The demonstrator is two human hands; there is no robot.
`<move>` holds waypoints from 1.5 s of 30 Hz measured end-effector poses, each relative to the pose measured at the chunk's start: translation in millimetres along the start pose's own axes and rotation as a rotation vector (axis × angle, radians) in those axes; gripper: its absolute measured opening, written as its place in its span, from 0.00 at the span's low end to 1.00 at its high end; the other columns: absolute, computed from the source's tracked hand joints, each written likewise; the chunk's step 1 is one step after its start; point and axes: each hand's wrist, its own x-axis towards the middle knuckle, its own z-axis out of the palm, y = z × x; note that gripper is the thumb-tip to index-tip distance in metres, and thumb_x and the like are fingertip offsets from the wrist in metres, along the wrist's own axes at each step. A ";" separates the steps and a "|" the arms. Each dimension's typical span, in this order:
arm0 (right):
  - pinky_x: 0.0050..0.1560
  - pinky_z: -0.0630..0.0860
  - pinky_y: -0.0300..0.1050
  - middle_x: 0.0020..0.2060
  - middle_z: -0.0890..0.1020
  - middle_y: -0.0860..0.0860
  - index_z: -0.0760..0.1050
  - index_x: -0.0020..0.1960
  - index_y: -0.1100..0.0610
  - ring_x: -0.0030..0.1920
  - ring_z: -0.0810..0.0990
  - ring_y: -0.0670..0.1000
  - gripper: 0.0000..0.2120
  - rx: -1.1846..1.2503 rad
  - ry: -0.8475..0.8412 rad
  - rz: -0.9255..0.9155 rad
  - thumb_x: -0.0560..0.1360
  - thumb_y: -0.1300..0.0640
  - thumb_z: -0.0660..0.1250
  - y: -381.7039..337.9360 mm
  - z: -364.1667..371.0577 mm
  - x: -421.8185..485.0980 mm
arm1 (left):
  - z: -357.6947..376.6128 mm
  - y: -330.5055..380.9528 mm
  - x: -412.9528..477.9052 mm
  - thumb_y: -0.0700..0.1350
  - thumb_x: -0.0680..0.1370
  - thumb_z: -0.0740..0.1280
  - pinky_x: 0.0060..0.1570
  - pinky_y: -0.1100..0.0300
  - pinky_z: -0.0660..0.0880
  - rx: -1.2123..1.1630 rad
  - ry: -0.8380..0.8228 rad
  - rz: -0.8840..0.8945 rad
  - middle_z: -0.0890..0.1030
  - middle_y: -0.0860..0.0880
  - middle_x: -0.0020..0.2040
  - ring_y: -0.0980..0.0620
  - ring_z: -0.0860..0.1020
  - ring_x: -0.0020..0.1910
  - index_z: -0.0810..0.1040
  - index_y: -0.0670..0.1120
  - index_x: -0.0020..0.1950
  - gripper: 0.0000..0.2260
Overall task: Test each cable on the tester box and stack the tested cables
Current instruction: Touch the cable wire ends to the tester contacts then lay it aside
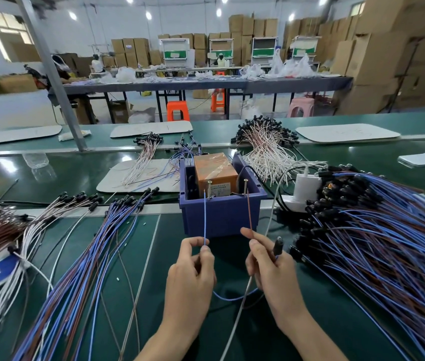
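Observation:
The tester is a blue bin point(221, 217) with an orange box point(215, 171) inside and two upright screws, one at the left point(209, 189) and one at the right point(245, 187). My left hand point(193, 274) pinches a blue wire point(204, 220) whose tip reaches up beside the left screw. My right hand point(268, 267) pinches a brown wire point(249, 212) that rises toward the right screw, and the cable's black end piece point(278, 245) sticks out of that hand. The blue wire loops between both hands.
A big pile of blue and brown cables point(377, 230) lies to the right. Rows of blue cables point(96, 256) and white and brown ones point(18, 230) fan out on the left. A white plug adapter point(306, 187) and a white cable bundle point(268, 149) sit behind the bin.

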 end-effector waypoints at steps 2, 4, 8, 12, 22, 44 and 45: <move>0.30 0.67 0.31 0.26 0.73 0.50 0.83 0.56 0.40 0.27 0.69 0.42 0.15 0.000 0.003 0.003 0.84 0.56 0.61 0.1 0.0 -0.2 | 0.2 0.0 -0.1 0.53 0.81 0.57 0.25 0.66 0.66 0.011 -0.008 0.000 0.78 0.51 0.26 0.58 0.70 0.22 0.69 0.67 0.49 0.07; 0.31 0.67 0.31 0.26 0.73 0.50 0.84 0.56 0.42 0.28 0.69 0.42 0.14 0.004 0.008 0.006 0.84 0.56 0.61 0.1 -0.4 -0.3 | 0.6 -0.3 -0.3 0.53 0.81 0.57 0.25 0.65 0.67 0.015 -0.012 -0.003 0.78 0.50 0.26 0.57 0.70 0.22 0.69 0.67 0.50 0.07; 0.32 0.68 0.31 0.26 0.73 0.50 0.83 0.58 0.46 0.28 0.70 0.43 0.13 0.004 0.003 0.013 0.84 0.57 0.61 0.1 -0.3 0.1 | 0.8 -0.4 -1.4 0.53 0.81 0.57 0.25 0.62 0.68 0.022 -0.025 0.000 0.78 0.49 0.26 0.56 0.69 0.23 0.69 0.67 0.50 0.06; 0.30 0.67 0.31 0.26 0.74 0.50 0.83 0.58 0.46 0.27 0.69 0.42 0.13 -0.009 -0.003 0.017 0.84 0.57 0.61 0.8 -0.6 -0.2 | 0.6 0.0 -2.1 0.53 0.81 0.57 0.27 0.59 0.69 0.034 -0.027 0.000 0.78 0.49 0.27 0.56 0.70 0.23 0.69 0.67 0.50 0.06; 0.30 0.68 0.30 0.27 0.75 0.49 0.82 0.60 0.43 0.28 0.72 0.41 0.13 -0.052 -0.008 0.013 0.84 0.54 0.61 0.8 0.2 0.6 | 1.7 0.8 -2.1 0.52 0.81 0.58 0.33 0.56 0.73 0.045 -0.002 0.032 0.79 0.52 0.28 0.53 0.76 0.26 0.72 0.58 0.52 0.04; 0.30 0.69 0.29 0.26 0.75 0.49 0.81 0.35 0.44 0.26 0.72 0.41 0.19 -0.078 -0.018 0.043 0.83 0.52 0.61 -6.4 0.7 -1.0 | 1.4 4.5 -2.5 0.50 0.82 0.59 0.34 0.53 0.74 0.010 -0.024 0.010 0.79 0.49 0.29 0.51 0.76 0.27 0.72 0.58 0.52 0.03; 0.31 0.69 0.30 0.26 0.76 0.49 0.82 0.38 0.44 0.26 0.72 0.41 0.18 -0.075 -0.017 0.040 0.83 0.52 0.61 -6.6 0.7 -1.1 | 1.5 4.5 -2.3 0.50 0.82 0.59 0.32 0.56 0.73 0.005 -0.022 0.009 0.79 0.50 0.29 0.52 0.76 0.27 0.72 0.58 0.52 0.03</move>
